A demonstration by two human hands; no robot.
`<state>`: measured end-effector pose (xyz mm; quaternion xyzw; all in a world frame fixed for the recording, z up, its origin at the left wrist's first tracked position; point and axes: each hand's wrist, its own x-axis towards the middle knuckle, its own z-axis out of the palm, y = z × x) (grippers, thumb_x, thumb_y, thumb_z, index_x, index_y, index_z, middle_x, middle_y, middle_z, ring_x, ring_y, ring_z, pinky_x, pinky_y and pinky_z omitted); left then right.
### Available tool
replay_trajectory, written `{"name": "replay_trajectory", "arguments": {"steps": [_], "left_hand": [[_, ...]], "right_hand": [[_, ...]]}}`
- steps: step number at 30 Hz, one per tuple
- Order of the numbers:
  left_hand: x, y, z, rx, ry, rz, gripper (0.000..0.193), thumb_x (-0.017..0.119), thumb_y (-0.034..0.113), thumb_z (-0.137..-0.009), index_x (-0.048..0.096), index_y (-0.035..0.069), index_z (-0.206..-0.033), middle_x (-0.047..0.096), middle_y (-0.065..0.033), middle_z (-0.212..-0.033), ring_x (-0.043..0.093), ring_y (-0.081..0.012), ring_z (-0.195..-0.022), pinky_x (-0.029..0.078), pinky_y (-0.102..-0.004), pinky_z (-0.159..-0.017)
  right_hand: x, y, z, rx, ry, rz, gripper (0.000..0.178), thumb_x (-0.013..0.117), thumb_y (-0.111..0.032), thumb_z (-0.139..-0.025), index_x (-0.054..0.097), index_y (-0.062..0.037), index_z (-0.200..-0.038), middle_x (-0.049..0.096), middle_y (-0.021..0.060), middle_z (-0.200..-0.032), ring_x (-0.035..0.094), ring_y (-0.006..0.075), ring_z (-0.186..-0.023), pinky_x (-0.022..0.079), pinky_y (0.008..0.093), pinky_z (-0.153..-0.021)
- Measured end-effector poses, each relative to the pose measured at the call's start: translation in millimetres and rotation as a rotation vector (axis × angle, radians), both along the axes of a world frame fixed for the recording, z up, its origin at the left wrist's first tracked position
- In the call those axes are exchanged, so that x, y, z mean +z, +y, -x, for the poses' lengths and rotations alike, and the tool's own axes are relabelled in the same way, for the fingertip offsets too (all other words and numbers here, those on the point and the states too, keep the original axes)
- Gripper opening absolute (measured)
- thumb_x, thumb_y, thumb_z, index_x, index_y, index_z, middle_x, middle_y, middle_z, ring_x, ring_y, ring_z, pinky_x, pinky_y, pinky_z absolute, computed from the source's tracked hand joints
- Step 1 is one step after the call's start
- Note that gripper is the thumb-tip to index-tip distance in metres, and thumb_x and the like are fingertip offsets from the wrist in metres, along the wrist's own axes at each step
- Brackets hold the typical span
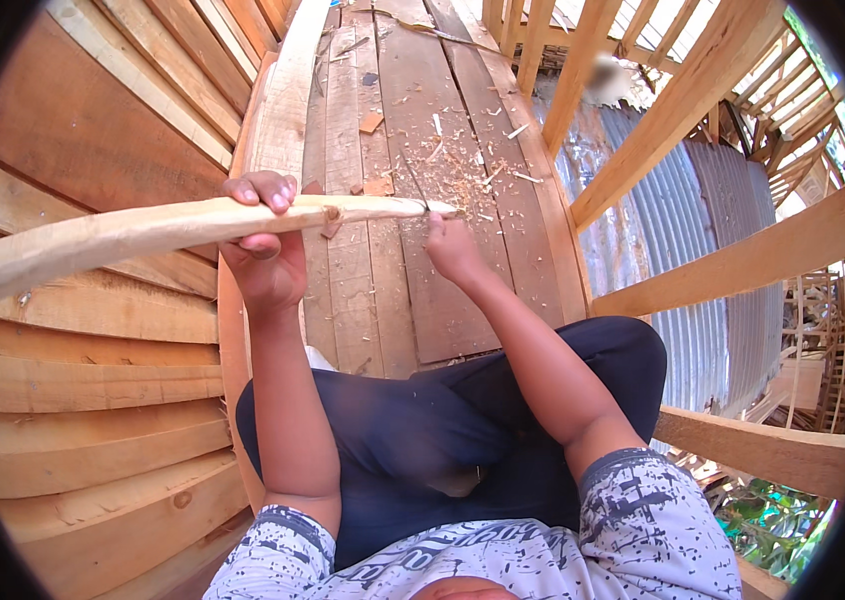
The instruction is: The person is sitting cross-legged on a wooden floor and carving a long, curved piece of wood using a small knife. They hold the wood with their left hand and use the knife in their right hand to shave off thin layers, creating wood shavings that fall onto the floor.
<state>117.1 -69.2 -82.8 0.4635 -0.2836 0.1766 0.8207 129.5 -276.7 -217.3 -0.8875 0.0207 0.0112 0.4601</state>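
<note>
A long, pale, peeled wooden pole (173,226) runs level across my front, thick and curved at the left rim and narrowing to a whittled tip at the right. My left hand (265,240) is closed round its middle, thumb below and fingers over the top. At the tip, my right hand (451,246) is a closed fist on a knife. Its thin dark blade (417,178) sticks up past the pole and crosses it just short of the end. The knife's handle is hidden in the fist.
Wood shavings (463,180) and small chips litter the plank floor (343,290) beyond the tip. A slatted wooden wall (93,375) stands close on the left. On the right are railing posts and beams (733,250), with corrugated metal sheets (683,220) outside. My crossed legs (443,430) lie below.
</note>
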Motion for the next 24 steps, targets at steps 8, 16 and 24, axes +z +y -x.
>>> {"name": "replay_trajectory", "arguments": {"steps": [8,16,24], "left_hand": [[-5,2,-4,-0.004,-0.041,-0.057,0.054,0.081,0.052,-0.074,0.052,0.020,-0.107,0.052,0.0068,-0.092,0.049,-0.0114,-0.095,0.036,-0.0358,-0.098],[-3,-2,-1,0.060,-0.070,-0.082,0.055,0.084,0.046,-0.077,0.046,0.019,-0.106,0.047,0.0057,-0.090,0.048,-0.0121,-0.093,0.037,-0.0376,-0.099],[0,-16,5,0.313,0.033,-0.201,0.036,0.062,-0.003,-0.094,0.032,0.016,-0.097,0.039,0.0024,-0.084,0.041,-0.0091,-0.079,0.044,-0.0342,-0.089]], "right_hand": [[-10,-1,2,-0.118,0.114,0.028,0.055,0.040,-0.037,-0.103,0.069,0.0081,-0.088,0.067,0.0338,-0.089,0.065,0.0493,-0.090,0.050,0.0570,-0.085],[-9,-4,0,-0.107,0.129,0.033,0.055,0.040,-0.038,-0.104,0.068,0.0076,-0.090,0.068,0.0331,-0.091,0.066,0.0485,-0.090,0.051,0.0562,-0.083],[58,34,23,0.108,-0.090,-0.064,0.050,0.043,-0.036,-0.104,0.066,0.0044,-0.085,0.066,0.0304,-0.081,0.064,0.0483,-0.080,0.050,0.0564,-0.075]]}}
